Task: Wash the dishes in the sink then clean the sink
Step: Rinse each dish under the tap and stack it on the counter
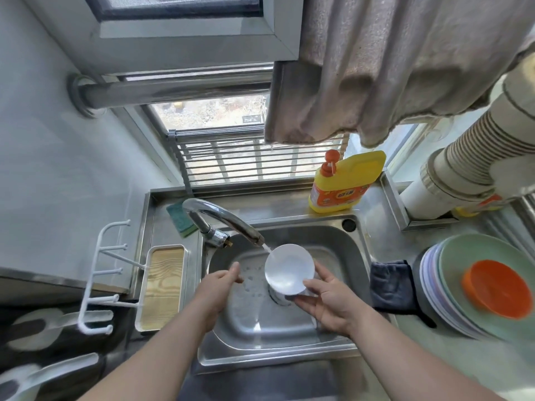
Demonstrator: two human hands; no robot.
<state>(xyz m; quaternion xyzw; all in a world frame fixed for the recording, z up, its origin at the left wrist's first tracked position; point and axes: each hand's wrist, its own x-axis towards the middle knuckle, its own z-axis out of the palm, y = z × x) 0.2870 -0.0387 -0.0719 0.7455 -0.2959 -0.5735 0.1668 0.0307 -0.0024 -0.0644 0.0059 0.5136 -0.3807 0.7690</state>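
The white bowl (289, 269) is held over the sink (341, 235) basin, tilted so that its inside faces the faucet (220, 219), whose stream lands on the near rim. It is judged small, light and rigid. When wet it is likely slippery, and it may chip if dropped on steel. The best hold is at the rim and underside, with the thumb on the edge.

The right hand (330, 305) supplies the grip: the thumb lies over the lower rim and the fingers are curled beneath the bowl. The left hand (218, 287) holds nothing. Its fingers are loosely extended just beside the bowl and do not touch it.

On the surface to the right stand stacked plates (443, 296) carrying an orange bowl (495, 287). A yellow detergent bottle (344, 180) stands behind the sink.
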